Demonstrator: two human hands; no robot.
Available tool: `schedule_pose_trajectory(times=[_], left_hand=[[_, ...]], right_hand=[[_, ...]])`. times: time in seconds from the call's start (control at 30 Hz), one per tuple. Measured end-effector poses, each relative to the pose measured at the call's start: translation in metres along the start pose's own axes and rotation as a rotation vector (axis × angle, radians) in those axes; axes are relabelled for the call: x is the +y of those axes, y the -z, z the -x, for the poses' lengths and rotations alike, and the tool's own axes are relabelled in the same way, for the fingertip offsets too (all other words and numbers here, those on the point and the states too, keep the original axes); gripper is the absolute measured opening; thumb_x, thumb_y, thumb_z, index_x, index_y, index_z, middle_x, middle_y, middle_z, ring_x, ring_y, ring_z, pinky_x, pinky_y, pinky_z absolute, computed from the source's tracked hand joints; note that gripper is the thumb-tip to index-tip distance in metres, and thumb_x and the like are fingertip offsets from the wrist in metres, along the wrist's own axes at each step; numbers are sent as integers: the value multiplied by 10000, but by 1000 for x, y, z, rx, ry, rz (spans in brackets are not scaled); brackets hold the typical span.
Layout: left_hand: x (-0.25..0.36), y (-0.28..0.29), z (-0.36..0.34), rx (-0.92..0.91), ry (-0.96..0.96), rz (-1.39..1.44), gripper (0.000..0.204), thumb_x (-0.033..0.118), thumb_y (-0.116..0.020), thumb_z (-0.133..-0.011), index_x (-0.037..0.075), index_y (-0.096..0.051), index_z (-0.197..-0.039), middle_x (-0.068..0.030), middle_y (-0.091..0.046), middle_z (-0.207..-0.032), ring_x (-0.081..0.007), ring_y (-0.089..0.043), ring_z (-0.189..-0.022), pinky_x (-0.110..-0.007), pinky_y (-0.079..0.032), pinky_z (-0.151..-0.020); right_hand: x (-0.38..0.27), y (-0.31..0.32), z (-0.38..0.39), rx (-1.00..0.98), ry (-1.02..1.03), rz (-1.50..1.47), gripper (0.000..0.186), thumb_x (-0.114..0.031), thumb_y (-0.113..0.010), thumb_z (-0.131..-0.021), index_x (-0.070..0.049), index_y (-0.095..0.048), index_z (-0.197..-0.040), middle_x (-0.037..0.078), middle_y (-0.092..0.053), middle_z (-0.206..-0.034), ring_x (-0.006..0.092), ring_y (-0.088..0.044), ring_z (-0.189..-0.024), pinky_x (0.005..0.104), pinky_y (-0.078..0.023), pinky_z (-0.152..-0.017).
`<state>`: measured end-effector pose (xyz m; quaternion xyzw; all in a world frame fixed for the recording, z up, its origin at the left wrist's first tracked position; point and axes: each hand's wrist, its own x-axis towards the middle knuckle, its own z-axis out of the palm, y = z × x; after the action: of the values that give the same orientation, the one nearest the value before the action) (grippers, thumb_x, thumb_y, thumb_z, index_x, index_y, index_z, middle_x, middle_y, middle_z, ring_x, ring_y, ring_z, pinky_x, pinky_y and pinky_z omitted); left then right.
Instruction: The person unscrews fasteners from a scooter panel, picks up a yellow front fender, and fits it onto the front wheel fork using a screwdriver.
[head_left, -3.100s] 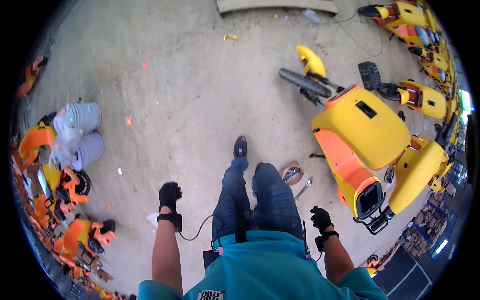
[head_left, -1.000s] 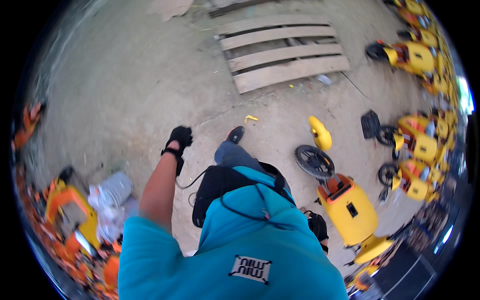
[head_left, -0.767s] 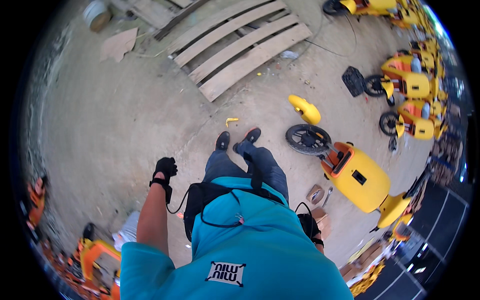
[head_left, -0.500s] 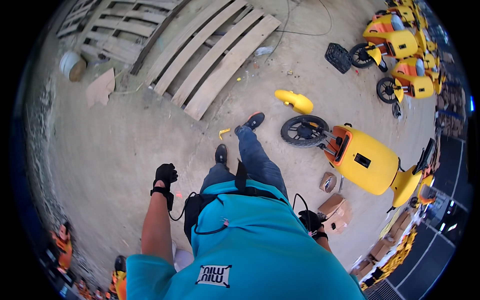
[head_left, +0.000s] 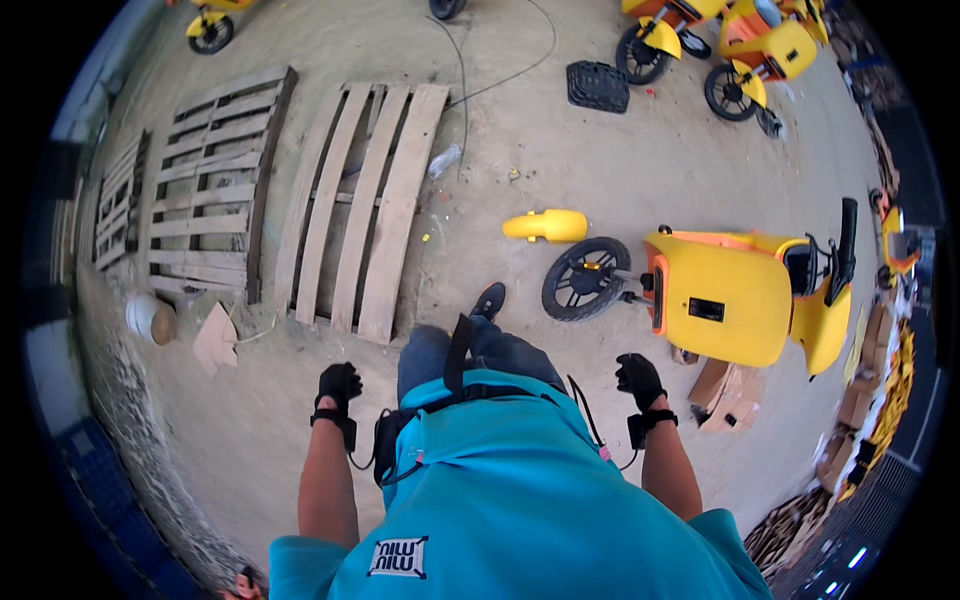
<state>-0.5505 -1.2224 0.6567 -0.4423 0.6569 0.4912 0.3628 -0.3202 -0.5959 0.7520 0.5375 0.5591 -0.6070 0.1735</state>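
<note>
My left hand [head_left: 340,384], in a black glove with a strapped wrist device, hangs beside my hip with its fingers curled and no object showing in them. On the other side, my right hand [head_left: 639,379], gloved and strapped the same way, is loosely closed; nothing shows in it either. It is nearest to a yellow scooter [head_left: 722,300] whose front wheel [head_left: 586,279] points toward the middle of the view. A loose yellow fender [head_left: 546,226] lies on the floor beyond that wheel. Neither hand touches any of these.
Wooden pallets [head_left: 386,230] lie at the far left, near a white bucket [head_left: 150,318] and a cardboard scrap [head_left: 215,340]. A black basket [head_left: 598,87] rests near more yellow scooters [head_left: 768,50]. Flattened cardboard [head_left: 728,396] lies beside the near scooter. A thin cable [head_left: 508,75] crosses the floor.
My view has turned right and shifted as I walk. My right hand has swung forward from beside my body. Both hands still look closed.
</note>
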Motion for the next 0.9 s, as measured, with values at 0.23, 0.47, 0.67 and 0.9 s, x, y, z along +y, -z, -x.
schedule_pose_trajectory(times=[0.23, 0.47, 0.67, 0.9], left_hand=[[146, -53, -25, -539, -440, -637, 159, 199, -499, -948, 104, -608, -882, -83, -615, -699, -202, -630, -585, -357, -517, -506], [251, -154, -11, -390, -242, -733, 177, 253, -576, -933, 83, -622, -908, -87, -624, -727, -238, -628, -586, -383, -517, -502], [308, -218, -51, -728, -256, -836, 116, 255, -619, -889, 140, -621, -884, -112, -602, -687, -288, -608, -613, -450, -491, -521], [327, -252, -50, -464, -286, -842, 182, 246, -590, -950, 66, -615, -961, -115, -655, -775, -261, -657, -625, -399, -562, -545]], right_hand=[[79, 17, -6, 108, -96, -305, 263, -333, -469, -1022, -124, -619, -1074, 57, -610, -779, 175, -586, -661, 328, -480, -547], [214, -44, 50, 175, -102, -204, 301, -271, -700, -813, -105, -650, -1059, 95, -672, -905, 265, -645, -811, 404, -530, -674], [279, -130, 74, 101, -317, -445, 416, -244, -827, -680, -92, -673, -1035, 61, -714, -938, 268, -672, -830, 377, -545, -768], [250, -181, 26, 266, 43, 31, 360, -149, -819, -639, -130, -641, -951, 51, -676, -918, 254, -643, -931, 390, -529, -748]])
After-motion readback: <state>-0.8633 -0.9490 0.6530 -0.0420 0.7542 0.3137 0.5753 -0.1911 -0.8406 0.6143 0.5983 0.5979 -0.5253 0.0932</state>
